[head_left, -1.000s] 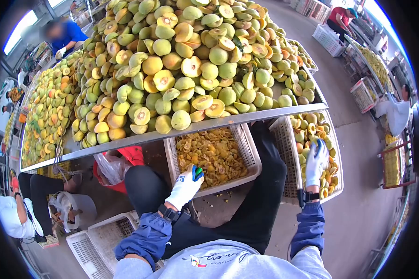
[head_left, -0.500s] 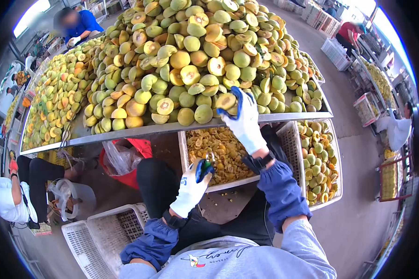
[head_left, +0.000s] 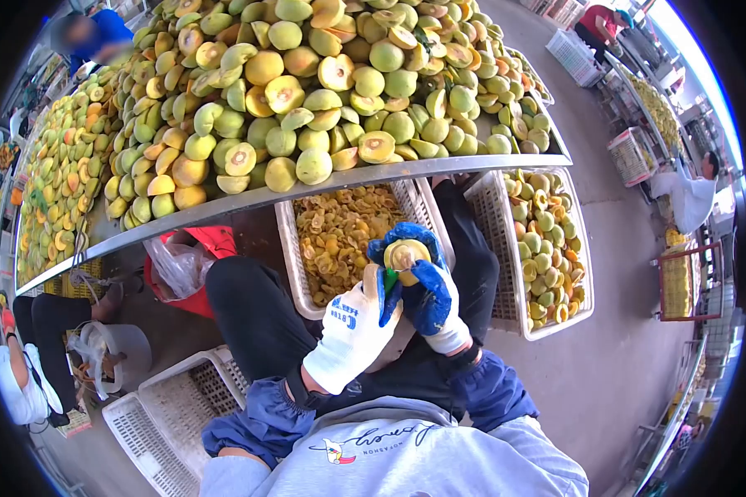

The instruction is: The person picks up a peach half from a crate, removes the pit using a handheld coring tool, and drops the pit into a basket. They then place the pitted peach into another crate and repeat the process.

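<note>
My right hand [head_left: 436,300], in a white glove with a blue coated palm, grips a yellow-green fruit half [head_left: 405,256], which looks like a peach, cut face up with the brown centre showing. Close against it, my left hand [head_left: 358,330] in a matching glove is closed on a small green-handled tool [head_left: 389,279]. The tool's tip meets the fruit's cut face; its exact shape is too small to make out. Both hands are over my lap. Beneath and beyond them stands a white crate [head_left: 285,248] of brownish-yellow fruit scraps.
A metal-edged table [head_left: 340,178] bears a large heap of halved fruit [head_left: 307,91]. On the right is a crate [head_left: 518,306] of fruit halves. A red container [head_left: 203,302], a white bucket [head_left: 133,364] and a white basket [head_left: 153,431] are at left. Several people work nearby.
My right hand has drawn back from the heap's edge with the fruit half. My left hand has risen toward it, bringing the tool against the fruit. The view has shifted.
</note>
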A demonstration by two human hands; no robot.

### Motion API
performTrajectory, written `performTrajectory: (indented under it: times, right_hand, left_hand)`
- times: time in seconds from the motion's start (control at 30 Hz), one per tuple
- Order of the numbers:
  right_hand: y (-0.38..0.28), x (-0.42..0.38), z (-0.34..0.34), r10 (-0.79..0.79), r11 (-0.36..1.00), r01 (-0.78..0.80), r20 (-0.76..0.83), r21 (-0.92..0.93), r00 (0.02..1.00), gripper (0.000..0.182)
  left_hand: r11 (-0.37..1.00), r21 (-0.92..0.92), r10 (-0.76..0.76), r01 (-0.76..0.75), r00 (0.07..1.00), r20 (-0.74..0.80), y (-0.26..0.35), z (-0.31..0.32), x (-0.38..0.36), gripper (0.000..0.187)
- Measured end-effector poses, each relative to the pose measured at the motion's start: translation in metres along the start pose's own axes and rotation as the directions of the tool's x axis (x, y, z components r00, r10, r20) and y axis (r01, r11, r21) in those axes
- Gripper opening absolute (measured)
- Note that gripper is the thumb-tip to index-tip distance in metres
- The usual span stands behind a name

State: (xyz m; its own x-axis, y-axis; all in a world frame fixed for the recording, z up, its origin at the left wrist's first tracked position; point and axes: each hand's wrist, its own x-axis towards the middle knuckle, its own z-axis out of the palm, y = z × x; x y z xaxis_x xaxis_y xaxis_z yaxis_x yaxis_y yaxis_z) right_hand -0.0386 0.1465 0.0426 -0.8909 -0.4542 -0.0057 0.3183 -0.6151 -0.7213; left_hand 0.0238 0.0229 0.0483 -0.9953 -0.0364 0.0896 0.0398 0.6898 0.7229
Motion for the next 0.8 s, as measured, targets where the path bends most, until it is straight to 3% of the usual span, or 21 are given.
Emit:
performTrajectory:
  times: [0.03,0.17,0.23,0.37,0.43,0.5,0.53,0.57,0.63,0.7,0.73,0.77,0.8]
  right_hand:
    - [0.005,-0.002,0.002,-0.058,0.994,0.06,-0.019,0.088,0.998,0.047]
    - [0.0,-0.004,0.022,-0.077,0.992,0.092,-0.166,0.087,0.983,0.041]
    - [0.006,-0.005,0.021,-0.192,0.979,0.172,-0.202,-0.112,0.96,0.042]
    - [0.014,-0.007,0.017,-0.224,0.956,0.159,-0.262,-0.246,0.939,0.04]
    - [0.016,-0.005,0.018,-0.163,0.982,0.116,-0.362,-0.149,0.918,0.041]
    - [0.022,-0.004,0.01,-0.057,0.998,0.038,-0.444,-0.051,0.894,0.035]
    - [0.03,-0.002,0.003,-0.074,0.995,0.028,-0.486,-0.101,0.871,0.047]
    - [0.037,0.0,-0.007,-0.055,0.995,0.009,-0.497,-0.094,0.866,0.047]
    - [0.044,0.005,-0.025,-0.053,0.982,-0.031,-0.427,-0.187,0.903,0.047]
    - [0.05,0.011,-0.032,-0.035,0.984,-0.049,-0.456,-0.171,0.889,0.048]
    - [0.055,0.013,-0.038,-0.02,0.98,-0.077,-0.471,-0.186,0.882,0.049]
    - [0.059,0.017,-0.044,-0.008,0.974,-0.101,-0.479,-0.201,0.878,0.049]
    - [0.06,0.018,-0.047,0.038,0.97,-0.15,-0.491,-0.191,0.87,0.05]
  left_hand:
    - [1.0,0.003,-0.002,0.002,1.0,0.008,0.002,0.002,-0.001,0.04]
    - [0.994,0.107,0.034,-0.028,0.998,-0.049,0.011,0.001,-0.002,0.04]
    - [0.986,0.163,0.047,-0.04,0.998,-0.044,0.012,0.001,-0.003,0.039]
    - [0.987,0.158,0.005,-0.015,0.998,0.065,0.013,0.001,-0.004,0.043]
    - [0.99,0.135,-0.053,0.032,0.987,0.154,0.007,0.006,-0.007,0.048]
    - [0.995,0.094,-0.011,-0.015,0.961,0.275,-0.012,0.02,-0.012,0.048]
    - [0.998,0.014,0.05,-0.054,0.981,0.187,-0.018,0.025,-0.016,0.045]
    - [0.999,0.012,0.033,-0.036,0.98,0.199,-0.025,0.03,-0.018,0.045]
    - [0.937,0.064,0.337,-0.342,0.938,0.079,-0.04,0.037,-0.014,0.042]
    - [0.92,0.026,0.389,-0.391,0.919,0.069,-0.051,0.043,-0.003,0.031]
    - [0.961,-0.271,0.028,0.052,0.96,0.28,-0.056,0.046,0.001,0.027]
    - [0.748,-0.419,-0.241,0.514,0.799,0.551,-0.059,0.046,0.008,0.022]
    - [0.645,-0.556,-0.192,0.525,0.815,0.547,-0.059,0.048,0.014,0.014]
